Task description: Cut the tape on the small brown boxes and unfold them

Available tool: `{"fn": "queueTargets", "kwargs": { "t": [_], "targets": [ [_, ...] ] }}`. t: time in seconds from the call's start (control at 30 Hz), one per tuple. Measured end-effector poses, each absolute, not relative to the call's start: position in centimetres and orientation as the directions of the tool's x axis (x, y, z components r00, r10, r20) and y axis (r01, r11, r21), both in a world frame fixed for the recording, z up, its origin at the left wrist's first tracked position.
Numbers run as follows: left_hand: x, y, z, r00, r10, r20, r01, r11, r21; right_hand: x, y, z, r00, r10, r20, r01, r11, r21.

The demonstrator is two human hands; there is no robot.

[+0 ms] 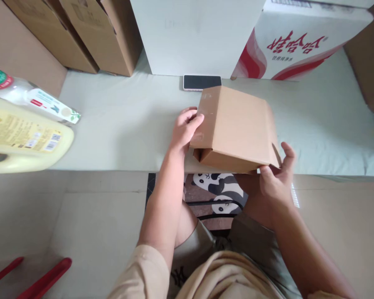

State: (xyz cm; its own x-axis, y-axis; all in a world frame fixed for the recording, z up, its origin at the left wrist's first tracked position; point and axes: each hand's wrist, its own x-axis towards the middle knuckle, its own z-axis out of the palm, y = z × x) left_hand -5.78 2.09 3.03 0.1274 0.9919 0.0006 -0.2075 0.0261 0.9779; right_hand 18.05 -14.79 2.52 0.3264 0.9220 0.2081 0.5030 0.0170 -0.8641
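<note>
A brown cardboard box sits tilted at the front edge of the covered surface, clear tape on its left end. My left hand presses against that taped end, thumb on top and fingers curled along the side. At the near right corner, my right hand grips the box by a loose flap, thumb below and index finger raised. A gap shows at the box's near left corner. What is inside the box is hidden. Just beyond it lies a phone with a dark screen.
A white panel and a red-and-white carton stand at the back. Tall brown boxes are at back left. A yellow jug and a clear bottle lie left. A panda mat shows below.
</note>
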Motion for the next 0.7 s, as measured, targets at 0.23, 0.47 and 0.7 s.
{"fn": "queueTargets", "kwargs": {
  "t": [0.23,0.47,0.7],
  "targets": [
    [-6.8,2.5,1.8,0.208,0.972,-0.114,-0.264,0.168,0.950,18.2,-14.8,2.7,0.421,0.902,0.100,0.437,-0.105,-0.893],
    [-6.8,2.4,1.2,0.319,0.946,-0.055,-0.183,0.119,0.976,18.7,-14.6,2.5,0.457,0.877,0.148,0.527,-0.133,-0.839],
    [-6.0,2.0,2.4,0.167,0.985,0.041,0.029,-0.047,0.998,19.1,-13.6,2.5,0.541,0.821,0.181,0.453,-0.104,-0.886]
  ]
}}
